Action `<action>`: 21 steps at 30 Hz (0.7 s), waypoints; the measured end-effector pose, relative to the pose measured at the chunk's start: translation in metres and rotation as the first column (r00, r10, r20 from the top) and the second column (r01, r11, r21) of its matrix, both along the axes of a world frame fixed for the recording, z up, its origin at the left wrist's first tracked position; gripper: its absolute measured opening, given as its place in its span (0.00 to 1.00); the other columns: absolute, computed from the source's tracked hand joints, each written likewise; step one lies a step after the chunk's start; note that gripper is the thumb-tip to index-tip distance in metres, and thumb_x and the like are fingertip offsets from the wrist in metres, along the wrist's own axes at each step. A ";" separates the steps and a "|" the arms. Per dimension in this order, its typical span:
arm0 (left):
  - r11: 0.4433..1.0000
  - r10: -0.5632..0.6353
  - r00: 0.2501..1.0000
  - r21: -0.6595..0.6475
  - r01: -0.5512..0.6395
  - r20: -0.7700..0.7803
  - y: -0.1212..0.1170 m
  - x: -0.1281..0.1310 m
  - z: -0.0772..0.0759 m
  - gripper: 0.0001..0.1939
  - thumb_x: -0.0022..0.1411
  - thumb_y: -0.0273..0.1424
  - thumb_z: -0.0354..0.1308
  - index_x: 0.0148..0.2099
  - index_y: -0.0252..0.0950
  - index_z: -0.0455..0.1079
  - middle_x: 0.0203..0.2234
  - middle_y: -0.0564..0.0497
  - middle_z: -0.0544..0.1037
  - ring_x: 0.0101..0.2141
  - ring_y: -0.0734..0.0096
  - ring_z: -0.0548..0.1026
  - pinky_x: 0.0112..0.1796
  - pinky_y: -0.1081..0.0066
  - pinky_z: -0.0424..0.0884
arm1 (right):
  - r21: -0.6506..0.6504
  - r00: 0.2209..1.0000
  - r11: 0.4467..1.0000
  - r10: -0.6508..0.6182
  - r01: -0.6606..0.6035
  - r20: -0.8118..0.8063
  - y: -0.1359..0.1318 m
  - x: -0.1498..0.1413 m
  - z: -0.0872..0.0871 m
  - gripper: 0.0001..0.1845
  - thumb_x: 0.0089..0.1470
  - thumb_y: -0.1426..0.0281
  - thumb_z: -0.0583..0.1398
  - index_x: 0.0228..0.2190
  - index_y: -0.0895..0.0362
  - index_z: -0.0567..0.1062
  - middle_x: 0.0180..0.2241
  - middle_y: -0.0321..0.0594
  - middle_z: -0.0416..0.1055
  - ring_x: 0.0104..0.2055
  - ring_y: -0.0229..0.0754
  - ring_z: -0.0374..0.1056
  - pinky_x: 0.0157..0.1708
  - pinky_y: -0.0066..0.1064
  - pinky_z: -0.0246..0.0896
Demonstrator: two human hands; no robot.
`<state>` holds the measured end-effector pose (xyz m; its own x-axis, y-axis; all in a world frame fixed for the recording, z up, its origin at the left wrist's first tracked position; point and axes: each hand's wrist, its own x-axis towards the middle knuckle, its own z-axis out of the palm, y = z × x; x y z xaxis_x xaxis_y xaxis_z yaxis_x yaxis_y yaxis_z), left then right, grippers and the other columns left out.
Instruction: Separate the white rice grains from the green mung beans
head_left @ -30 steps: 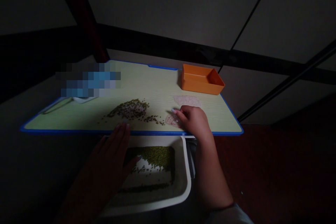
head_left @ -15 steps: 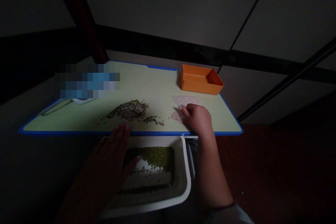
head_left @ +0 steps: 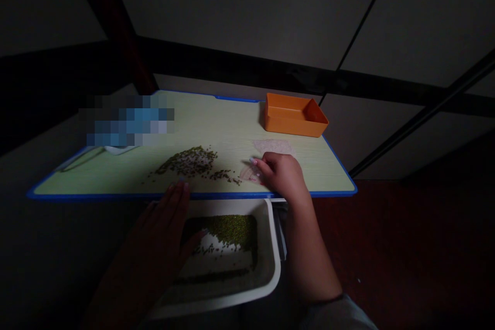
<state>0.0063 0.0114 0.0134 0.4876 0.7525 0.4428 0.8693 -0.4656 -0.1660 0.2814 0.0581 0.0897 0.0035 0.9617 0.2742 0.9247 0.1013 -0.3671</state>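
Note:
My right hand [head_left: 284,172] is closed over the table's front right part, thumb pointing left. A thin pale pinkish piece with red marks [head_left: 250,174] lies under it and moves with it; its exact kind I cannot make out. The piece reaches the right end of a spread of small green beans [head_left: 193,161] on the pale table [head_left: 216,121]. My left hand [head_left: 164,216] is open, fingers stretched out, at the blue front edge beside the beans. Beneath it, a white tub [head_left: 275,247] holds more green beans [head_left: 235,229].
An orange open box [head_left: 296,121] stands at the table's back right. A pale pinkish patch [head_left: 273,146] lies in front of it. At the left is a blurred-out blue item [head_left: 135,126] with a white base. A panelled wall [head_left: 232,10] rises behind the table.
My right hand has moved slightly left, and the pale pinkish piece has slid left with it to the edge of the beans. My left hand stays where it was.

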 end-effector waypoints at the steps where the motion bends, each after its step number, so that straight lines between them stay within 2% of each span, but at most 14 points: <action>1: 1.000 -0.001 1.000 0.000 0.001 0.002 0.000 0.000 -0.001 0.41 0.62 0.49 0.40 0.69 0.31 0.33 0.64 0.34 0.58 0.63 0.51 0.59 0.55 0.50 0.65 | 0.005 1.000 1.000 0.001 -0.001 -0.016 -0.001 0.002 0.000 0.21 0.60 0.56 0.54 0.23 0.55 0.74 0.22 0.38 0.71 0.24 0.37 0.60 0.24 0.30 0.39; 7: 0.999 0.004 1.000 -0.032 -0.004 0.018 -0.001 -0.001 -0.003 0.42 0.62 0.50 0.40 0.69 0.32 0.33 0.66 0.36 0.55 0.64 0.52 0.57 0.57 0.50 0.62 | -0.027 0.996 0.997 0.071 -0.072 -0.049 -0.005 0.007 0.000 0.19 0.59 0.57 0.56 0.23 0.55 0.74 0.21 0.36 0.70 0.24 0.35 0.60 0.25 0.30 0.41; 12: 0.998 0.023 0.999 -0.065 -0.021 0.028 0.001 -0.002 -0.003 0.43 0.61 0.51 0.40 0.69 0.34 0.30 0.66 0.37 0.55 0.64 0.53 0.57 0.57 0.51 0.62 | -0.035 0.998 0.997 0.070 -0.070 -0.007 -0.004 -0.002 0.000 0.20 0.60 0.56 0.55 0.24 0.54 0.75 0.21 0.37 0.70 0.25 0.37 0.61 0.25 0.31 0.41; 21: 0.999 0.020 0.999 -0.034 -0.019 0.034 0.000 -0.001 -0.005 0.42 0.62 0.50 0.39 0.69 0.35 0.30 0.66 0.37 0.55 0.64 0.54 0.56 0.57 0.51 0.63 | -0.018 0.992 0.995 -0.098 0.100 0.085 0.001 0.003 -0.004 0.21 0.60 0.56 0.53 0.25 0.54 0.76 0.23 0.42 0.73 0.25 0.39 0.62 0.24 0.32 0.37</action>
<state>0.0050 0.0118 0.0086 0.4573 0.7765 0.4335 0.8833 -0.4532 -0.1201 0.2847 0.0595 0.0858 0.0770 0.9636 0.2562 0.9572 0.0005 -0.2893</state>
